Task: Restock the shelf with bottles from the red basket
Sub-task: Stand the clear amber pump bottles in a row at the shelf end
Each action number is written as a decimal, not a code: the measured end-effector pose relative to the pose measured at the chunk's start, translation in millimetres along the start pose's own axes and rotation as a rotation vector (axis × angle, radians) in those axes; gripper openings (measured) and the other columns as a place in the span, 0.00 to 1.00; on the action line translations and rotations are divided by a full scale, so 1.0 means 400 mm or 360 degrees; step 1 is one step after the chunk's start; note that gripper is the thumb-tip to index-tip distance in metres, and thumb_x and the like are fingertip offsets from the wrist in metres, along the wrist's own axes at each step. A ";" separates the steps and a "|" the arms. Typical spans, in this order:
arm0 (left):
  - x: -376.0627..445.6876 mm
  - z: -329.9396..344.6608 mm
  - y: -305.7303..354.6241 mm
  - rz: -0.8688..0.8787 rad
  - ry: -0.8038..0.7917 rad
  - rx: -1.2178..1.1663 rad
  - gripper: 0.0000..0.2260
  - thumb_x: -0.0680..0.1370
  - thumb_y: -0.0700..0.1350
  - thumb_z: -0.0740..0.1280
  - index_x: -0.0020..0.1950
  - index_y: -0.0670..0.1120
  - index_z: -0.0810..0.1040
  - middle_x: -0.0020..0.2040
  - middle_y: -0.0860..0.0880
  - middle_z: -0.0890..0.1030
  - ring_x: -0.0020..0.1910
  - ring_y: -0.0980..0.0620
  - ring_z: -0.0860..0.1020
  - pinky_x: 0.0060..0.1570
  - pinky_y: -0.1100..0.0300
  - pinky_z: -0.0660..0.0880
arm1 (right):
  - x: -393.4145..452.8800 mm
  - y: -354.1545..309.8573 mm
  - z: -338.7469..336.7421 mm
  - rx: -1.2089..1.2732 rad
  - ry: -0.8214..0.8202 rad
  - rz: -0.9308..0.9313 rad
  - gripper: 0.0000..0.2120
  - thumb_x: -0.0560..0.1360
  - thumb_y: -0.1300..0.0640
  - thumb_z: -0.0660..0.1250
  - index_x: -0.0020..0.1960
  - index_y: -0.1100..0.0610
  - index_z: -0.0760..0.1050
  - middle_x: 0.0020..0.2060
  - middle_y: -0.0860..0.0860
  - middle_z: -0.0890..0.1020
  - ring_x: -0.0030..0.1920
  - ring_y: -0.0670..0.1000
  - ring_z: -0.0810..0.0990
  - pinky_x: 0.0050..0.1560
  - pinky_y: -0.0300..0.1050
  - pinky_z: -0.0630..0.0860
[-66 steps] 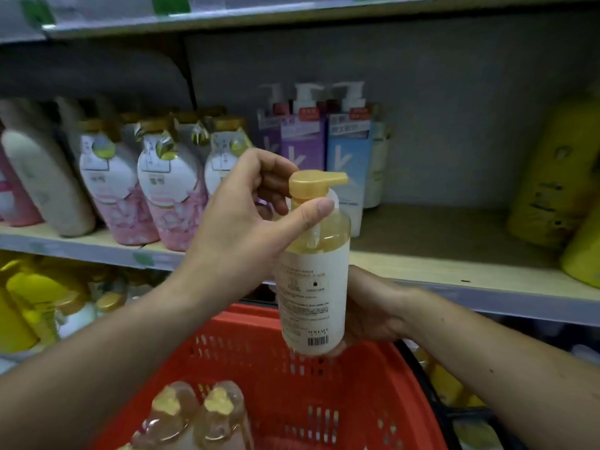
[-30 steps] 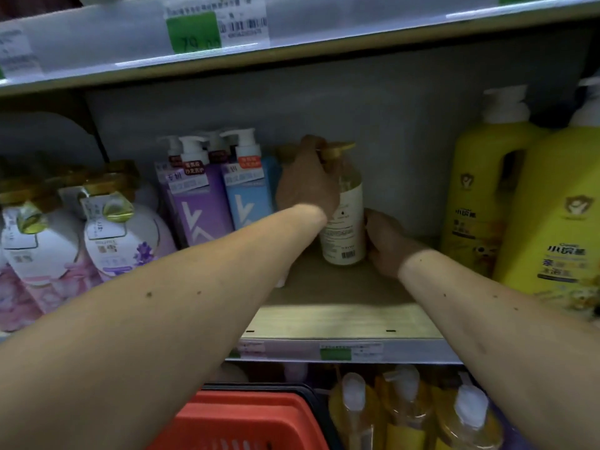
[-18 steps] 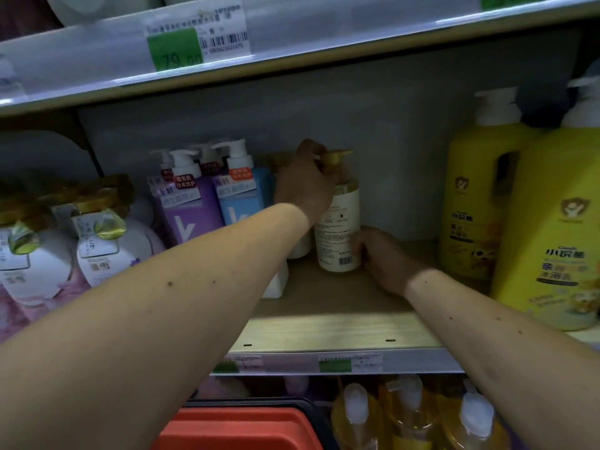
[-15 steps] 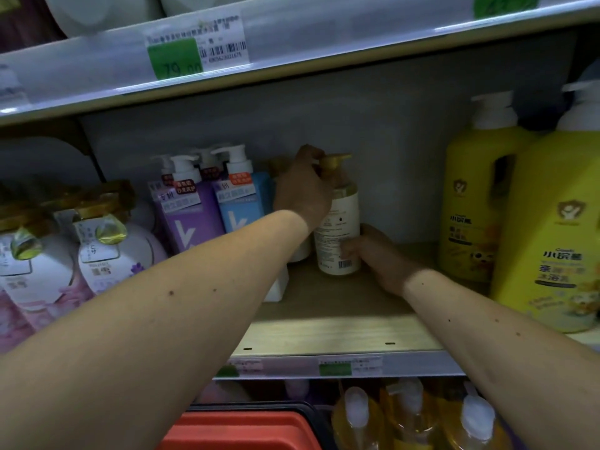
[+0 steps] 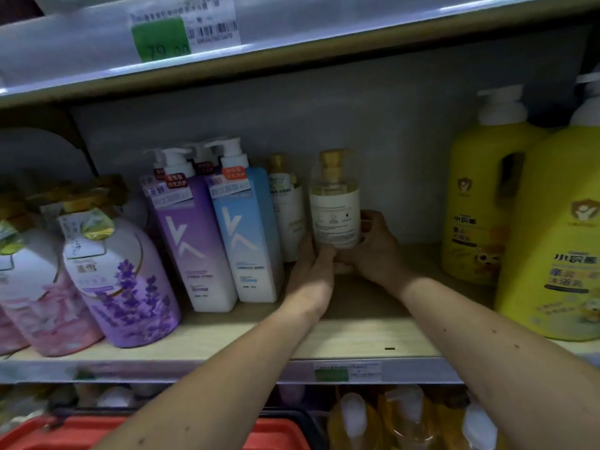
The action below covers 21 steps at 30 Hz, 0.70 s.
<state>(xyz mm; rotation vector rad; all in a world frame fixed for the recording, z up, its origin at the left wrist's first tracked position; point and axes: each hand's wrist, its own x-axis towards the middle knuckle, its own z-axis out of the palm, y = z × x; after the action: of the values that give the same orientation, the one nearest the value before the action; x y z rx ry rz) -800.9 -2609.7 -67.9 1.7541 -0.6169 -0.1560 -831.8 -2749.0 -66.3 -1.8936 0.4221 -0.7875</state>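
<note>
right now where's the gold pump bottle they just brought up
In the head view, the gold pump bottle stands upright at the back of the middle shelf, right of the blue bottle, with both hands at its base.

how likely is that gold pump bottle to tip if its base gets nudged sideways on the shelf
Fairly likely: the gold pump bottle is tall on a narrow base. Liquid reaching its shoulder probably makes it heavy. Both the left hand and right hand steady its base.
</note>
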 end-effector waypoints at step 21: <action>0.031 0.030 -0.023 0.0255 0.0302 0.0539 0.33 0.80 0.64 0.64 0.79 0.47 0.61 0.72 0.42 0.64 0.74 0.42 0.65 0.76 0.50 0.62 | 0.016 0.018 0.000 -0.0089 -0.0392 -0.0113 0.52 0.66 0.61 0.81 0.80 0.50 0.51 0.68 0.49 0.75 0.68 0.49 0.74 0.68 0.47 0.72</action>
<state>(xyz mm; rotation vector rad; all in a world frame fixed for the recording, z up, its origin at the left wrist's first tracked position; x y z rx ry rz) -792.4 -2624.6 -77.2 2.0052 -0.6691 0.2372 -826.9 -2756.1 -70.8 -2.0373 0.2264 -0.5832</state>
